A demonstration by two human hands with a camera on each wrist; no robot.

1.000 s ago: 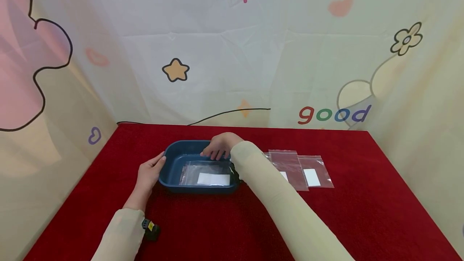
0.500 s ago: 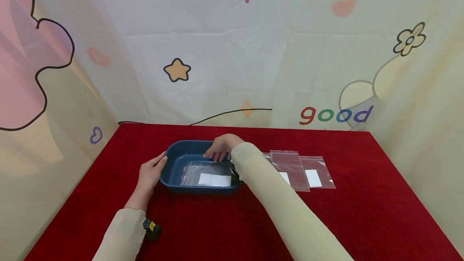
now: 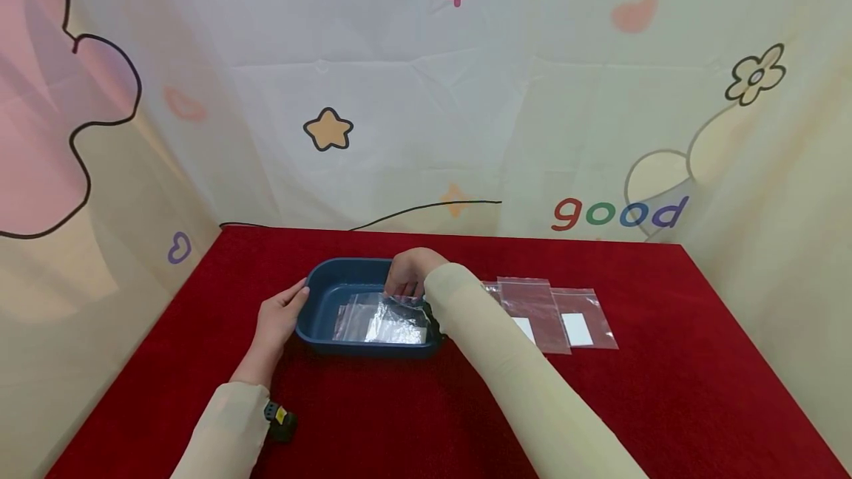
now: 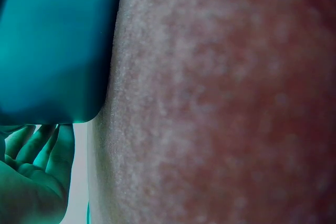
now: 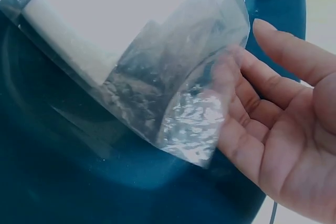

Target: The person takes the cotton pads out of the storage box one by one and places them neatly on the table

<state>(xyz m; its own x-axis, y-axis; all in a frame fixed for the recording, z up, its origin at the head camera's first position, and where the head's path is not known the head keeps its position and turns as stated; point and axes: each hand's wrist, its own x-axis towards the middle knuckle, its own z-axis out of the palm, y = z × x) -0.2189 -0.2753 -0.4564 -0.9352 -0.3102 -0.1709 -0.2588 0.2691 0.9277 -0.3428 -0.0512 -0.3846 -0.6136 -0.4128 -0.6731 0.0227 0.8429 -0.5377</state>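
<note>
A blue rectangular plastic basin (image 3: 326,340) stands on the red tabletop. At its left end my left hand (image 3: 274,320) holds the rim; in the left wrist view the fingers (image 4: 60,150) reach the basin's side and the thumb is mostly hidden. Inside lie several clear zip bags (image 3: 382,316) with white inserts. My right hand (image 3: 407,272) is over the basin's right part. In the right wrist view, its fingers lie behind the edge of one clear zip bag (image 5: 142,82), while the thumb (image 5: 283,45) stands apart from the plastic.
To the right of the basin, more clear zip bags (image 3: 532,301) with white inserts lie overlapping, partly behind my right sleeve (image 3: 512,361). A patterned curtain (image 3: 413,94) hangs beyond the red table's (image 3: 399,420) far edge.
My right hand has shifted slightly, its fingers now at the upper edge of a bag in the basin. That bag's edge has lifted and catches light. My left hand stays on the rim.
</note>
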